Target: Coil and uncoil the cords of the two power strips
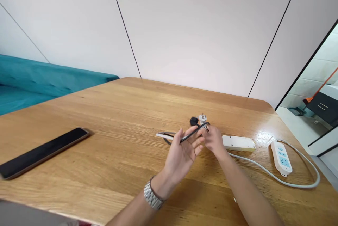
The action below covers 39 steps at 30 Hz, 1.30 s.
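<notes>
My left hand (182, 151), a metal watch (153, 194) on its wrist, is turned palm up with fingers apart and loosely curled. Dark and white looped cable (188, 136) runs across it, passing by the thumb, and sticks out on the left. Close beside its fingertips, my right hand (212, 138) is closed on the cable's right end; its fingertips are partly hidden. Just beyond lie a black plug (194, 121) and a white plug (202, 118) with metal prongs pointing up.
A white power strip (238, 142) lies right of my right hand. Farther right is another strip with blue sockets (281, 158) and a curving white cord (301, 185). A long black flat object (43, 152) rests on the wooden table (118, 113) at left. A wall stands behind.
</notes>
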Motion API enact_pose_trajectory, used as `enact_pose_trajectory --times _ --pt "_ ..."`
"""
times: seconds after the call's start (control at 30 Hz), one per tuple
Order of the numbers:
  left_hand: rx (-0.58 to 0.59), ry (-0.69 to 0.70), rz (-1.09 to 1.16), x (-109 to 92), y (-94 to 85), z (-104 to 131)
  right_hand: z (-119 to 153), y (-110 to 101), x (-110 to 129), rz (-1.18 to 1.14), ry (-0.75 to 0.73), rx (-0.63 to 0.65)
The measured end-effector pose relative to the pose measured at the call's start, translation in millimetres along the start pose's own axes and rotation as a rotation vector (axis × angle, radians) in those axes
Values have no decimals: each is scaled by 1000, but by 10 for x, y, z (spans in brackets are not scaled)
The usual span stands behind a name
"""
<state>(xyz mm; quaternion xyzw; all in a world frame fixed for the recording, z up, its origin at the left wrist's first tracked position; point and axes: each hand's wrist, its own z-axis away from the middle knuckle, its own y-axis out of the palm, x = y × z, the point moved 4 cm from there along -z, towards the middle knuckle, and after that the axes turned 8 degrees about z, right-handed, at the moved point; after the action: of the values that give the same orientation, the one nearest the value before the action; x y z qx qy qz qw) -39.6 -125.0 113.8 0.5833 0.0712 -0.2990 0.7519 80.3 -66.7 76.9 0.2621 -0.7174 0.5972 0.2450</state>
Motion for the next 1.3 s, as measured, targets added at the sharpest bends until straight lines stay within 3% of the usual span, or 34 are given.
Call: enact_pose_trajectory --times 0.1,0.2,0.27,0.33,0.4,0.47,0.53,0.57,0.6,0.7,0.77,0.83,0.97,1.07,1.13,1.23,1.3 --pt "-133 -21 12 134 -238 -157 -38 -61 -76 -186 41 -25" --pt "-243 -93 -119 156 -470 -455 -35 -91 -88 -563 21 81" --pt "-249 -181 -329 119 -582 -643 -30 -94 -95 -682 23 120" --pt "-197 -220 -674 27 -652 -789 -31 -93 -115 -650 44 56" --pt "-150 -108 -1074 -120 -672 -892 -28 -67 -119 -559 56 -23" --pt "-115 184 -1328 -267 -612 -939 -15 -9 -98 -472 58 -44" --pt "-41 454 -1296 -321 -521 -926 1 56 -72 -403 59 -34" --pt "27 509 -1193 -300 -482 -913 8 81 -59 -380 54 -27" --pt "107 502 -1066 -253 -448 -904 14 100 -49 -363 46 -21" --pt "281 285 -712 -46 -373 -884 28 112 -31 -331 7 -8" --pt "277 168 -579 58 -348 -867 45 98 -21 -290 -24 16" --pt "206 149 -547 109 -343 -854 79 79 -2 -213 -56 49" --pt "92 358 -626 88 -351 -833 222 -13 44 37 -136 65" --pt "-16 568 -629 -13 -421 -837 376 -235 -39 270 -162 -10" --pt "-136 649 -594 -98 -512 -860 489 -502 -230 396 -134 -108" --pt "-308 635 -562 -215 -661 -921 693 -1045 -796 716 83 -266" --pt "-351 620 -614 -308 -727 -962 886 -1443 -1331 861 370 -347"
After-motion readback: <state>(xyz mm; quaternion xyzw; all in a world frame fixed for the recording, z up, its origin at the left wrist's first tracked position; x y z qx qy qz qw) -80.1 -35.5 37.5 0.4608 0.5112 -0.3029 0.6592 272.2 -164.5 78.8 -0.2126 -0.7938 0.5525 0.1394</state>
